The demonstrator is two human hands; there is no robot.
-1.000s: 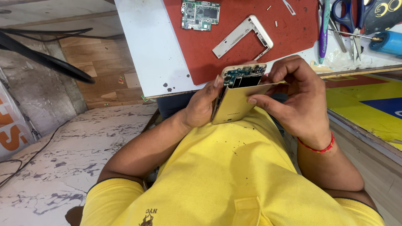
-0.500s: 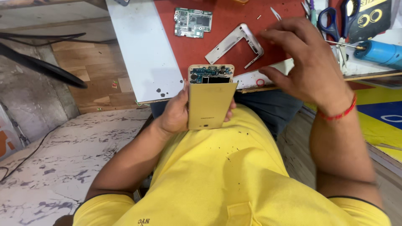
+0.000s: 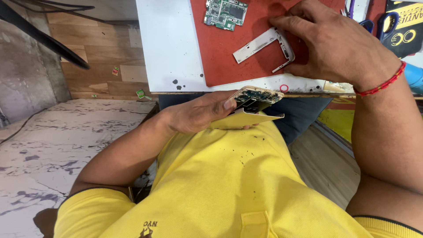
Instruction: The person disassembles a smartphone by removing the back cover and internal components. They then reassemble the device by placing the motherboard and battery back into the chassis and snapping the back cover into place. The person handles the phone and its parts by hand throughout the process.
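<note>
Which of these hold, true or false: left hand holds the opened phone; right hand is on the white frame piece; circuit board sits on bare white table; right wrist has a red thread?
1. The left hand holds the opened phone: true.
2. The right hand touches the white frame piece: true.
3. The green circuit board lies on bare white table: false, it lies on the red mat.
4. The right wrist is bare: false, it wears a red thread.

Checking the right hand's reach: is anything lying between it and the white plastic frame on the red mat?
Nothing visible. The right hand is already at the white frame on the red mat, fingertips at its right end. The green circuit board lies apart, up and left.
</note>
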